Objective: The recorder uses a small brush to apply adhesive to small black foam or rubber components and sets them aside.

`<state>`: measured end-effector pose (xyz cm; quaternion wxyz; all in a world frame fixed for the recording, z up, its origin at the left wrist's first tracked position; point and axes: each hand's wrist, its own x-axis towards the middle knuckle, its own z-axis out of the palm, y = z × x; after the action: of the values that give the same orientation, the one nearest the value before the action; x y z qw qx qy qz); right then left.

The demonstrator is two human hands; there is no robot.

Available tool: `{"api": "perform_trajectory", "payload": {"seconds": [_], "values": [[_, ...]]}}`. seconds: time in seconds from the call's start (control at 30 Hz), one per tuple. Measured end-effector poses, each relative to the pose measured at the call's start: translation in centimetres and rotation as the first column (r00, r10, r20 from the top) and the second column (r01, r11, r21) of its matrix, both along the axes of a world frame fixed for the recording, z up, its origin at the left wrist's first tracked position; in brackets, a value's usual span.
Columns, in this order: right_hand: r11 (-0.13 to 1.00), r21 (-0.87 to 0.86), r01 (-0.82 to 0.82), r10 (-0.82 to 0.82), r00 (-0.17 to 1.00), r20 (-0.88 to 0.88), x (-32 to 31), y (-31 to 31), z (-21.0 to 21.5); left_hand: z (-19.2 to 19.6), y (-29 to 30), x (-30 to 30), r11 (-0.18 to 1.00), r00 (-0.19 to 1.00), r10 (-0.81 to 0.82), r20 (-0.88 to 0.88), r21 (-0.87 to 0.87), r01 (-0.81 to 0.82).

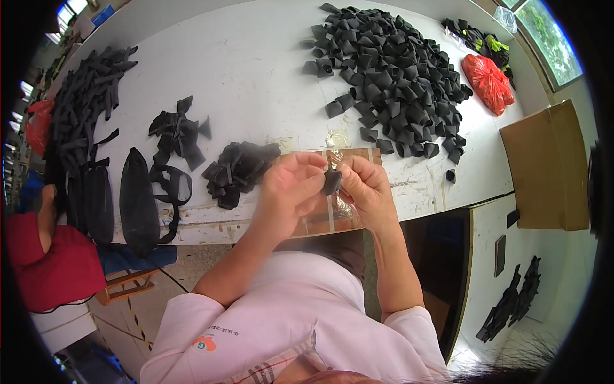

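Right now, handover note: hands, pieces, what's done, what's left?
Left hand and right hand: both pinch one small black piece over the white table edge, grip shut.
Big heap of folded black pieces lies far right; a smaller pile lies left of the hands, black strips far left.
Which pile is finished cannot be told from here.

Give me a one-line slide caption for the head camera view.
Both hands, left hand and right hand, pinch a small black piece above a white table heaped with black pieces.
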<state>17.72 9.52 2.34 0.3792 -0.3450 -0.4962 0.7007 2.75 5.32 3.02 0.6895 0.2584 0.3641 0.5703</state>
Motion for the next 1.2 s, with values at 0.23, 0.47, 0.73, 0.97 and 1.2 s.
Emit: {"api": "perform_trajectory", "payload": {"seconds": [0.23,0.47,0.73,0.97,1.2], "values": [[0.8,0.55,0.241,-0.383,0.91,0.157,-0.1,-2.0,1.5,1.3,1.2,0.3,0.827,0.836,0.254,-0.487,0.558,0.074],[0.582,0.793,0.179,-0.488,0.857,0.164,-1.2,-2.2,2.3,1.9,0.6,1.3,0.878,0.939,0.314,-0.144,0.42,-0.229],[0.565,0.813,0.141,-0.497,0.845,0.199,-1.3,-2.5,3.1,1.3,1.8,0.1,0.839,0.935,0.174,-0.309,0.544,0.023],[0.321,0.942,0.103,-0.668,0.729,0.148,-1.7,-2.2,2.8,1.6,0.4,1.2,0.932,0.932,0.282,0.226,0.165,-0.322],[0.385,0.921,0.057,-0.556,0.811,0.182,-1.0,-1.4,0.3,0.7,-0.6,1.6,0.943,0.947,0.27,0.175,0.149,-0.296]]}}
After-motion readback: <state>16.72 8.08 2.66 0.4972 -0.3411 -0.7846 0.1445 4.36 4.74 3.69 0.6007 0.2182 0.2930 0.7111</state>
